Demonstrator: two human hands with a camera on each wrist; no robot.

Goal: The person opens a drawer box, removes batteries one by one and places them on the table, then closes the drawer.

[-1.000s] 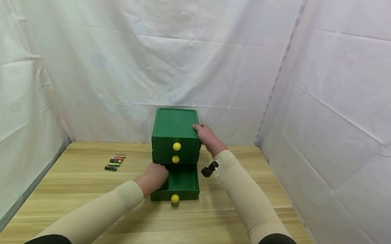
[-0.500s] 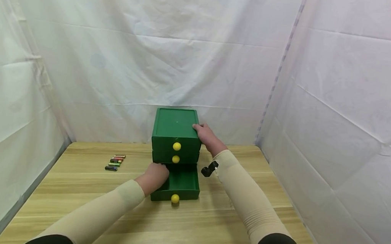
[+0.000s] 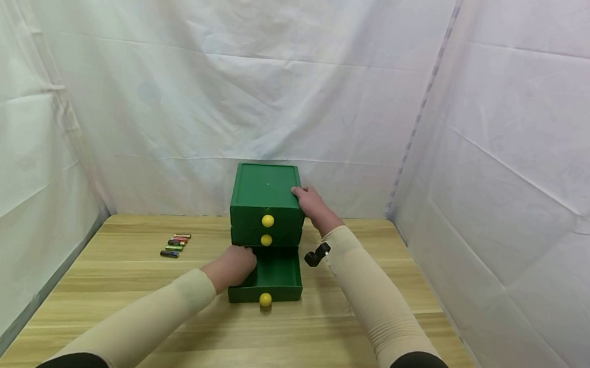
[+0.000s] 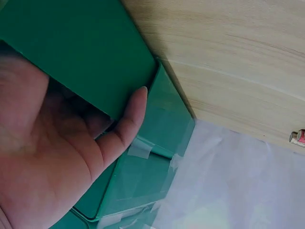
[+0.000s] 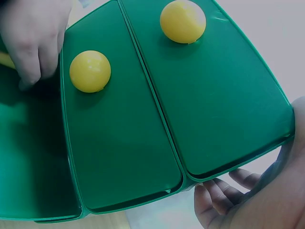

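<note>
A green drawer cabinet (image 3: 268, 185) with yellow round knobs stands on the table. Its bottom drawer (image 3: 276, 293) is pulled out, while the two upper drawers are closed. My left hand (image 3: 233, 264) grips the left side wall of that bottom drawer. In the left wrist view the thumb (image 4: 136, 107) lies along the outside of the wall, and the other fingers reach inside, mostly hidden. At the cabinet's upper right edge, my right hand (image 3: 316, 206) holds on, thumb over the top. The right wrist view shows its fingers (image 5: 217, 196) along the side.
Several small batteries (image 3: 172, 248) lie in a loose column on the wooden table (image 3: 282, 345), left of the cabinet. White sheets (image 3: 292, 91) hang behind and on both sides. A small black device (image 3: 316, 255) is strapped to the right wrist.
</note>
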